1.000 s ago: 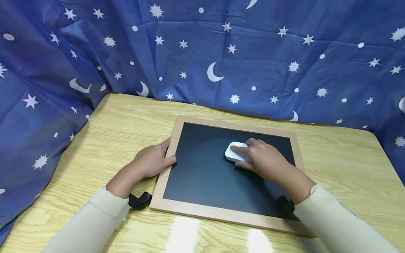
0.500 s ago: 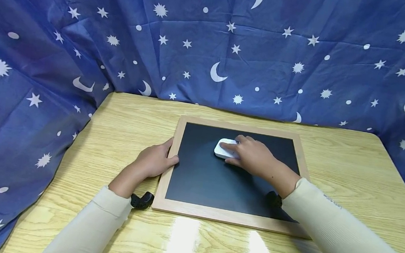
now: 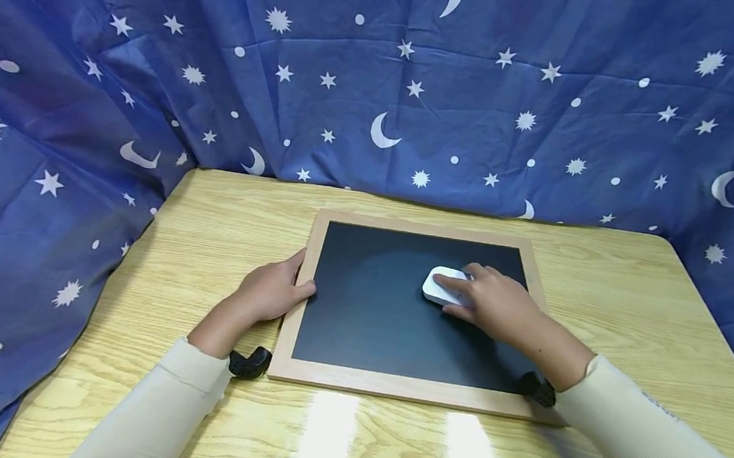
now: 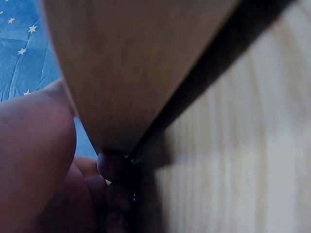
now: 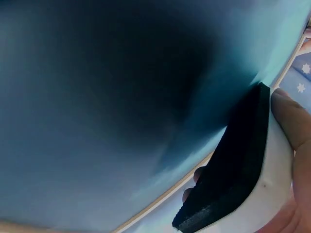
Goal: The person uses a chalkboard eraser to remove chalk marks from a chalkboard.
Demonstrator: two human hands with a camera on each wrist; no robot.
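Observation:
A framed blackboard lies flat on the table, its dark surface showing faint smears. My left hand grips the left side of its wooden frame, thumb on top. In the left wrist view the fingertips curl at the edge of the frame. Over the right half of the board, my right hand holds a white blackboard eraser between thumb and fingers, with the index finger along its top. The right wrist view shows the eraser's black felt underside, tilted towards the board; its contact is partly hidden.
The light wooden table extends around the board on all sides. A blue curtain with stars and moons hangs at the back and both sides. Black wrist devices sit below both wrists.
My right hand has moved the eraser left across the board, then back right and slightly nearer. The left hand keeps its grip on the frame, and the view has shifted a little.

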